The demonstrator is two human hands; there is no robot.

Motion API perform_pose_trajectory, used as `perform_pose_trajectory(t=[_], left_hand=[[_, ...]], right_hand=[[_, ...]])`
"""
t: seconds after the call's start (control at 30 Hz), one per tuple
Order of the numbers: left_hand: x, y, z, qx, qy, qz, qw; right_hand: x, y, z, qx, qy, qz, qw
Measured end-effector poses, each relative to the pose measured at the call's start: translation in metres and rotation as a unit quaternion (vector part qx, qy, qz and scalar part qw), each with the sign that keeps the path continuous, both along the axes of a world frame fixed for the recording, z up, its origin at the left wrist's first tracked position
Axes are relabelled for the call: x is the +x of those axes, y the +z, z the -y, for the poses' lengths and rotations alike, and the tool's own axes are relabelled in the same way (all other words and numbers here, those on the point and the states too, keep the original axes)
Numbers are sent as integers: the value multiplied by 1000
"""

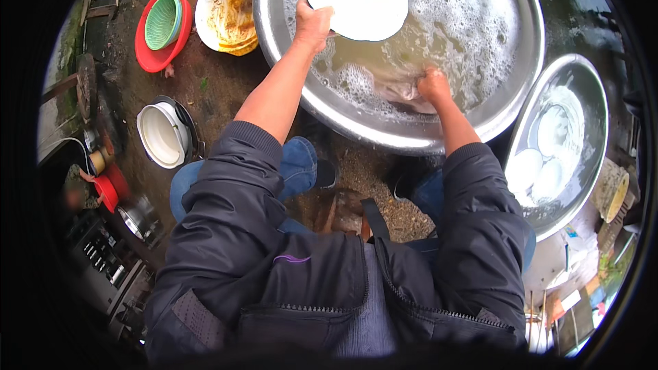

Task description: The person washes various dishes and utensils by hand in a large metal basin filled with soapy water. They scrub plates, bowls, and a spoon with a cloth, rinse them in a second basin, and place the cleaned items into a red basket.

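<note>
My left hand (312, 25) grips the rim of a white enamel basin or dish (367, 5) with a dark edge, held tilted over a large round metal tub (370, 136). A yellow-brown stain shows on the dish's bright surface. The tub holds cloudy, sudsy water (462, 25). Lower right of the dish, my right hand (434, 84) is closed on a wet, pale cloth (403, 93) lying partly under the water; its fingertips are partly hidden.
Right of the tub, a second metal basin (599, 164) holds water and several white dishes (550, 177). To the left are a food-smeared white bowl (231, 15), a red basin (162, 56) with a green basket (162, 23), and stacked white pots (162, 136). A person (79, 190) handles a red container at far left.
</note>
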State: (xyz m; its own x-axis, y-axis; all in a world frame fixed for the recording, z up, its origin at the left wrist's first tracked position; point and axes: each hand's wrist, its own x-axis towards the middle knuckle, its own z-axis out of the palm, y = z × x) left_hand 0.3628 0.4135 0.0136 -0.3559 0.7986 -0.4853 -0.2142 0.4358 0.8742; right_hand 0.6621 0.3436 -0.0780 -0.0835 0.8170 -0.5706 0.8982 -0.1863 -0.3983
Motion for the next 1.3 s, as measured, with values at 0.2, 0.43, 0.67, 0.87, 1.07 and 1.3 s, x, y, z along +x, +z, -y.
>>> perform_pose_trajectory(t=[0.2,0.43,0.67,0.87,1.07,1.3], left_hand=[[25,0,65,21,-48,-30,998],[52,-36,87,11,-60,-138,989],[63,-59,87,16,25,178,984],[39,-58,82,-97,71,189,975],[60,-8,68,-113,39,192,974],[56,-54,85,-97,90,223,966]], right_hand=[[16,6,18,-55,-343,-188,919],[-39,74,12,-133,-391,-411,813],[-134,100,29,38,-194,-372,907],[-84,62,46,189,177,-51,965],[-58,45,21,164,4,-146,976],[-114,68,32,316,183,-154,918]])
